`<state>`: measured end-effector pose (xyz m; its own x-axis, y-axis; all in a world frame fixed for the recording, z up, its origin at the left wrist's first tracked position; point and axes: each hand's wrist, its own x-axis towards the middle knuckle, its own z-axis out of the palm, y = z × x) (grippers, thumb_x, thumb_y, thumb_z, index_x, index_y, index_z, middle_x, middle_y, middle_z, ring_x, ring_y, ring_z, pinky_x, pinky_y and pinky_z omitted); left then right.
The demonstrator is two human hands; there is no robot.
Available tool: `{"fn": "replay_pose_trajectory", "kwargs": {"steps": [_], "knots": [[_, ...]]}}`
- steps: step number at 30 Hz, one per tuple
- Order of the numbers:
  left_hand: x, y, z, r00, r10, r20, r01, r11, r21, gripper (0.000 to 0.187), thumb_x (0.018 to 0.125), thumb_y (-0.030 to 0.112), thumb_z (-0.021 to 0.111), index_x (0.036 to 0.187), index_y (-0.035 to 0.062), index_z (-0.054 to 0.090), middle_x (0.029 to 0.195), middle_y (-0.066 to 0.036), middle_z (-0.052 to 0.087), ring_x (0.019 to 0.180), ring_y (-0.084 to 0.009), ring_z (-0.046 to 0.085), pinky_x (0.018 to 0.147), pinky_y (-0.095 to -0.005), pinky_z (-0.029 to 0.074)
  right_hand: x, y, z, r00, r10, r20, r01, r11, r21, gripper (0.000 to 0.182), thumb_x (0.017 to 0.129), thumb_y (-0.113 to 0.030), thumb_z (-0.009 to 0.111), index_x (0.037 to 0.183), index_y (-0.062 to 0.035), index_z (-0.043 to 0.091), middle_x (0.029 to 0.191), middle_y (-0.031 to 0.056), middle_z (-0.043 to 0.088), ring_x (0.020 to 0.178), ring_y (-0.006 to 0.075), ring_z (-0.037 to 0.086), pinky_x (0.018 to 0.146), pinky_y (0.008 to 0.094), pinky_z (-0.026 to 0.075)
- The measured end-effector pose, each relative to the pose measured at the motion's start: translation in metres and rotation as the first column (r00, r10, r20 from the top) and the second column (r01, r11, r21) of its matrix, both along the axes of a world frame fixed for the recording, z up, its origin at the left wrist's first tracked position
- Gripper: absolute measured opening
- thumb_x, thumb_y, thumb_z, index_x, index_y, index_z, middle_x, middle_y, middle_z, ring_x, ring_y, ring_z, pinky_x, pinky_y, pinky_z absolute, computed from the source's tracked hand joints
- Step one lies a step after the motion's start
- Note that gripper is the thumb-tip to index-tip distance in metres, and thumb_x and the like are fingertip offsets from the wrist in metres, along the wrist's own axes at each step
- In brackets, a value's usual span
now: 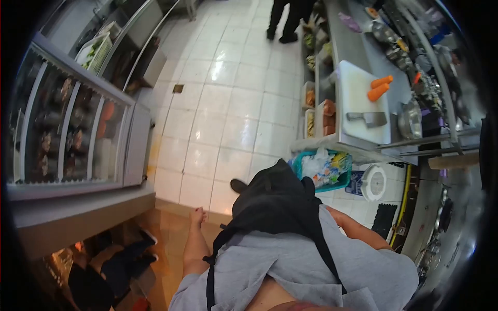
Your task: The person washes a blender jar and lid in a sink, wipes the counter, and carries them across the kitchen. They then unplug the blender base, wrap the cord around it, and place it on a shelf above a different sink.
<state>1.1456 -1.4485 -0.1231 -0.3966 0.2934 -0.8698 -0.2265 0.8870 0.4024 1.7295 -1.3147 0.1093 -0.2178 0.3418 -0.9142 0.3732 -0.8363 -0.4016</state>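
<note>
My left hand (198, 216) hangs low at my side over the floor, its fingers curled in and nothing visible in them. On the other side, my right hand (334, 213) is mostly hidden by my shirt and apron, so its fingers do not show. Ahead to the right, a white cutting board (355, 83) lies on the steel counter (346, 44). Two orange carrots (379, 89) and a cleaver (367, 119) rest on the board, apart from both hands. A metal bowl (410, 119) stands just right of the board.
A teal basket (297, 167) of plastic bags and bottles sits on the floor below the counter. Beside it is a white round lid-like piece (373, 182). A glass display cabinet (136, 140) stands left. Food containers (309, 122) line the lower shelf. Another person's legs (284, 23) are ahead.
</note>
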Motion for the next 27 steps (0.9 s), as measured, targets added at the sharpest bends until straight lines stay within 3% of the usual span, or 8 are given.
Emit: {"fn": "replay_pose_trajectory", "kwargs": {"steps": [3,6,8,13,18,21,24,27], "knots": [[-0.004,0.015,0.002,0.999,0.028,0.018,-0.029,0.998,0.063,0.032,0.091,0.027,0.057,0.109,0.0010,0.057,0.082,-0.011,0.065,0.059,-0.0162,0.061,0.046,-0.0274,0.046,-0.010,-0.005,0.014,0.933,0.360,-0.029,-0.322,0.866,0.383,0.054,0.083,-0.022,0.070,0.129,0.0011,0.054,0.124,0.0078,0.059,0.110,0.0182,0.054,0.094,0.0341,0.045],[0.006,0.029,0.000,0.999,0.023,0.029,-0.026,0.995,0.094,0.031,0.091,0.026,0.057,0.108,0.0004,0.058,0.082,-0.012,0.066,0.059,-0.0173,0.062,0.045,-0.0282,0.046,-0.022,-0.013,0.020,0.994,0.081,0.074,-0.098,0.958,0.271,0.057,0.080,-0.027,0.072,0.127,0.0001,0.055,0.124,0.0110,0.060,0.115,0.0208,0.053,0.098,0.0337,0.042],[0.014,0.034,-0.006,0.998,0.009,0.065,-0.016,0.994,0.111,0.031,0.090,0.025,0.058,0.108,-0.0004,0.058,0.083,-0.013,0.067,0.059,-0.0176,0.063,0.043,-0.0284,0.046,-0.018,-0.011,0.016,0.958,0.263,0.118,-0.285,0.809,0.515,0.066,0.076,-0.033,0.074,0.129,-0.0006,0.053,0.128,0.0139,0.058,0.119,0.0234,0.051,0.101,0.0338,0.040],[0.027,0.045,-0.037,0.997,-0.032,0.068,0.022,0.989,0.146,0.029,0.089,0.023,0.058,0.105,-0.0012,0.059,0.076,-0.011,0.066,0.053,-0.0171,0.061,0.040,-0.0275,0.044,-0.055,0.018,0.107,0.738,0.603,0.303,-0.634,0.773,0.007,0.068,0.077,-0.032,0.073,0.130,0.0028,0.050,0.130,0.0157,0.056,0.116,0.0236,0.053,0.097,0.0344,0.042],[0.040,0.027,-0.036,0.984,0.176,-0.013,-0.168,0.953,0.254,0.022,0.088,0.020,0.057,0.096,-0.0009,0.061,0.069,-0.009,0.063,0.051,-0.0155,0.059,0.039,-0.0278,0.043,-0.004,0.043,0.010,0.659,0.732,0.172,-0.750,0.624,0.220,0.056,0.077,-0.029,0.072,0.119,0.0059,0.058,0.118,0.0175,0.062,0.109,0.0228,0.055,0.091,0.0333,0.044],[0.031,0.011,-0.010,0.998,-0.002,-0.067,0.015,0.981,0.192,0.021,0.088,0.019,0.057,0.093,-0.0008,0.061,0.070,-0.010,0.063,0.051,-0.0165,0.060,0.040,-0.0287,0.044,-0.062,0.077,0.051,0.590,0.732,0.341,-0.764,0.643,-0.058,0.053,0.075,-0.023,0.070,0.120,0.0028,0.058,0.114,0.0169,0.063,0.102,0.0204,0.056,0.082,0.0349,0.047],[0.009,-0.030,-0.042,0.866,-0.428,-0.260,0.461,0.883,0.083,0.023,0.088,0.021,0.057,0.097,-0.0007,0.061,0.074,-0.011,0.065,0.051,-0.0184,0.061,0.041,-0.0289,0.045,-0.015,0.085,-0.024,0.564,0.808,0.171,-0.825,0.543,0.159,0.056,0.073,-0.021,0.069,0.123,0.0018,0.057,0.116,0.0181,0.062,0.102,0.0220,0.056,0.078,0.0347,0.048],[0.010,-0.032,-0.010,0.996,-0.053,-0.067,0.055,0.998,0.029,0.024,0.088,0.022,0.057,0.096,-0.0001,0.061,0.075,-0.011,0.066,0.053,-0.0189,0.062,0.043,-0.0299,0.046,-0.088,0.096,0.083,0.701,0.673,0.236,-0.686,0.726,-0.034,0.049,0.085,-0.034,0.059,0.122,-0.0003,0.058,0.115,0.0180,0.063,0.102,0.0231,0.059,0.085,0.0351,0.048]]}}
